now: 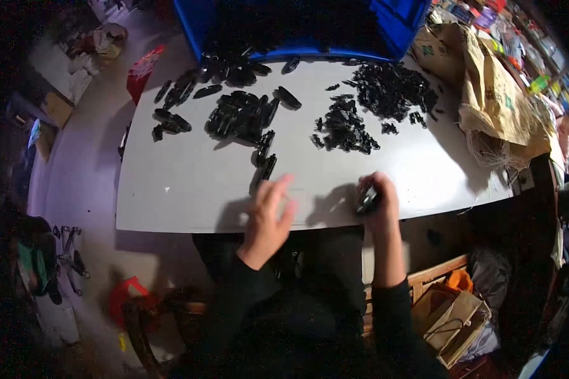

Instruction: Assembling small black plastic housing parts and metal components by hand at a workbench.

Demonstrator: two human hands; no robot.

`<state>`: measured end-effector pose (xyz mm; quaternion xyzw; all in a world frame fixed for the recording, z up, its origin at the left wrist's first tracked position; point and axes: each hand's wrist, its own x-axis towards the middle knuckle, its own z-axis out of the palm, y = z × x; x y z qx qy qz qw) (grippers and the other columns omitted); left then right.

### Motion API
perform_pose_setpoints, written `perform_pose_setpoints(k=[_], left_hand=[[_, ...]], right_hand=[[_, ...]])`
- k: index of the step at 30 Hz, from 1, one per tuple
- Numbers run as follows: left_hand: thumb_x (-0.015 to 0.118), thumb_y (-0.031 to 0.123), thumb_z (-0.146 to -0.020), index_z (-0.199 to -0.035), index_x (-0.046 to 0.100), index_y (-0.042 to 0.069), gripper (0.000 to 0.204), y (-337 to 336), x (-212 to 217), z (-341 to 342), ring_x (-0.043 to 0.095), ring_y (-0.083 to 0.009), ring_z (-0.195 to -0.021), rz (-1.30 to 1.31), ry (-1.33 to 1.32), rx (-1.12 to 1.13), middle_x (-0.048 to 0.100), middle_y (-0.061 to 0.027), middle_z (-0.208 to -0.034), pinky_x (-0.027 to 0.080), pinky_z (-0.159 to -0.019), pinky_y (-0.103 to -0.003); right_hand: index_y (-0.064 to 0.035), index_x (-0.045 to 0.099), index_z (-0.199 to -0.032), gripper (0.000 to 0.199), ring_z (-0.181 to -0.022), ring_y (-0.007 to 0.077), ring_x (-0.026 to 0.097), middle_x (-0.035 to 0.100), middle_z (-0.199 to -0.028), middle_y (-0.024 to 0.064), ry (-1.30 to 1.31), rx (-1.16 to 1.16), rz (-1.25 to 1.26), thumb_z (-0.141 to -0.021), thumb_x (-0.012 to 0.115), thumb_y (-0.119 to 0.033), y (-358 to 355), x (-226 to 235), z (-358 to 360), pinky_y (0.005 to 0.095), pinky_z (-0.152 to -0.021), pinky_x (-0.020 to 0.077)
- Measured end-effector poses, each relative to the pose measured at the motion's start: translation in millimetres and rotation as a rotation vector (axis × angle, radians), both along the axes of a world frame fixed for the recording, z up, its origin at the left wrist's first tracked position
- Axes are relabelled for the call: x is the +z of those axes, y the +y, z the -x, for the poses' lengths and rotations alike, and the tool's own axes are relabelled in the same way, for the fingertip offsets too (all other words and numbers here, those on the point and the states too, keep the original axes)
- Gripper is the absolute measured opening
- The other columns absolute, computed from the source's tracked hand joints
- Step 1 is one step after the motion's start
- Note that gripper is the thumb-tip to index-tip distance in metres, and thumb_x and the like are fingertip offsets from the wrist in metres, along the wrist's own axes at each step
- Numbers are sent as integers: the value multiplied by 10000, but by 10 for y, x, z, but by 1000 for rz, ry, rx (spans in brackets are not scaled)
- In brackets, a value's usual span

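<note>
My right hand (386,210) is closed around a glossy black plastic part (369,198), just above the table's near edge. Its fingers hide some of that part. To the left, my left hand (270,221) hovers over the edge with fingers apart and slightly blurred, holding nothing I can see. Just beyond its fingertips lie elongated black parts (267,167), trailing down from a pile of larger black oval parts (239,117). Right of the middle are a heap of small black pieces (346,126) and a bigger heap of small black pieces (395,90) behind it.
A blue bin (297,52) stands at the far edge of the white table (171,202), with more black parts inside. Woven tan sacks (496,95) hang over the right side. Below right, a wooden seat holds an open cardboard box (452,322). A red stool (129,302) stands lower left.
</note>
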<state>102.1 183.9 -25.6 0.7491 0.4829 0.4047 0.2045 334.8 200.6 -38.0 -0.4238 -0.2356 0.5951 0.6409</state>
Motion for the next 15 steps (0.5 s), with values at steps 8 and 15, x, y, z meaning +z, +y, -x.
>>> perform_pose_setpoints(k=[8, 15], left_hand=[[549, 98, -825, -1196, 424, 11, 401, 403, -184, 228, 471, -334, -965, -2, 354, 350, 512, -168, -1014, 371, -852, -405], [381, 122, -922, -1199, 424, 12, 302, 244, -111, 221, 508, -155, -671, 589, -685, 184, 537, -97, -869, 425, -614, -281]], right_hand=[[-46, 555, -841, 82, -679, 198, 580, 575, -727, 95, -1453, -35, -22, -768, 577, -76, 775, 160, -441, 309, -580, 449], [-28, 597, -820, 149, -636, 295, 591, 589, -661, 137, -1669, 194, -195, -698, 666, -77, 823, 91, -602, 365, -612, 464]])
